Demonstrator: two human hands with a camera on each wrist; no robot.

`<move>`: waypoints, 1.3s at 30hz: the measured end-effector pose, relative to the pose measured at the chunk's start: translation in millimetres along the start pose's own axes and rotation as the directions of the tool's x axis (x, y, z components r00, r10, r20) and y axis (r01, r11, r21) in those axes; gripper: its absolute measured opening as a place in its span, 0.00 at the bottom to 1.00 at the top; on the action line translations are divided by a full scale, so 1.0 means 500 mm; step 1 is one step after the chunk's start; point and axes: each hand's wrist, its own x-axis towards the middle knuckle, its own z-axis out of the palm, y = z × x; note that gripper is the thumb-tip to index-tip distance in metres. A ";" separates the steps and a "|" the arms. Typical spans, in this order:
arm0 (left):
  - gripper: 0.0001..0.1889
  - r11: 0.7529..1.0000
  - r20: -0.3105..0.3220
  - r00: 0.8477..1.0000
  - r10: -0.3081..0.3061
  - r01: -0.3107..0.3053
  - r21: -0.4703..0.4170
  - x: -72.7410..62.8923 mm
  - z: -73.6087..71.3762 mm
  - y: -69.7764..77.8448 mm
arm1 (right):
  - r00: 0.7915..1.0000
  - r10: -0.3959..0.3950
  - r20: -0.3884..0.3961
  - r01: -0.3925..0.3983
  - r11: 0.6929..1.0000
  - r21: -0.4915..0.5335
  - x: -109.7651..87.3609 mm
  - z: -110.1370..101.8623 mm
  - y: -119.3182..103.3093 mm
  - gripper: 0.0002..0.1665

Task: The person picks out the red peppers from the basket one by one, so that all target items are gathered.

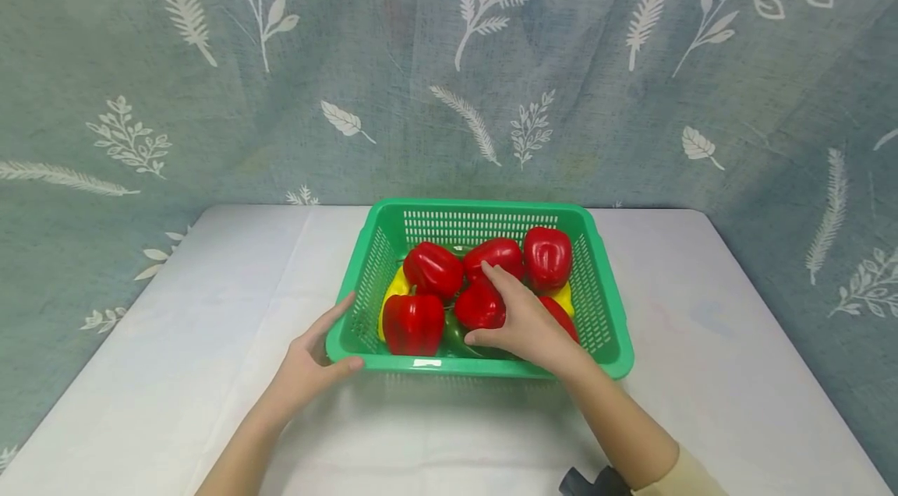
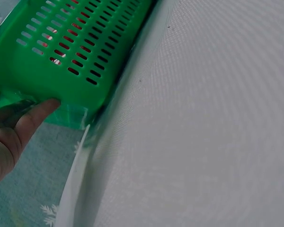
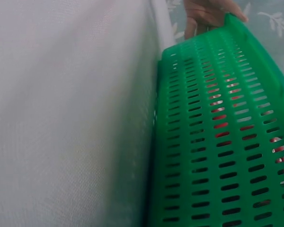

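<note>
While left hand (image 1: 309, 366) braces green basket (image 1: 484, 205) near-left, fingers extended, right hand (image 1: 525, 323), fingers spread, straddles red pepper (image 1: 475, 306). Even closing likely best.

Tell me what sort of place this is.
Probably a small staged tabletop set-up indoors, though the wider room is out of view. A leaf-patterned cloth hangs behind a white table, on which a green basket holds red peppers.

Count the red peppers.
6: back-left pepper, back-middle pepper, back-right pepper, front-left pepper, centre pepper, front-right pepper, partly behind the right hand. More may be hidden.
</note>
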 end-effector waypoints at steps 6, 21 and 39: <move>0.43 1.000 -0.008 1.000 0.000 0.000 0.017 -0.001 0.002 -0.003 | 1.000 -0.002 -0.023 -0.001 0.993 -0.120 -0.001 0.004 0.003 0.58; 0.43 0.999 -0.012 0.999 0.042 -0.042 -0.002 -0.002 0.002 -0.005 | 0.999 -0.030 -0.024 0.025 0.977 -0.210 0.003 0.004 0.002 0.55; 0.43 0.999 -0.011 0.999 0.039 -0.039 0.006 -0.002 0.001 -0.004 | 0.970 -0.062 -0.235 0.055 0.998 -0.036 -0.014 0.004 -0.003 0.52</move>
